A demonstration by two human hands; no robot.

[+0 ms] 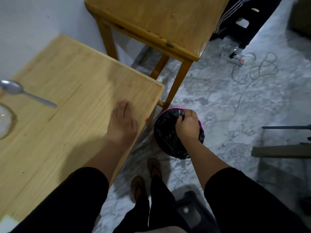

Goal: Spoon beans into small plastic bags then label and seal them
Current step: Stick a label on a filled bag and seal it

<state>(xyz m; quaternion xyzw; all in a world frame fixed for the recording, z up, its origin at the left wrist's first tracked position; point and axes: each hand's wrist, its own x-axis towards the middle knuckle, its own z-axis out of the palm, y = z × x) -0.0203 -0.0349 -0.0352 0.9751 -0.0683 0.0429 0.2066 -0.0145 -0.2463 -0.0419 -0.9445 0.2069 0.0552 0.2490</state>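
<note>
Left hand [122, 122] flat, empty, on tabletop [67, 81]; right hand [188, 125] closed on bin liner [165, 133]. Risk: liner tearing; spoon [21, 92] unattended.

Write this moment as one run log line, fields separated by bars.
left hand: flat on table | right hand: in bin bag | spoon: on table, untouched
</note>
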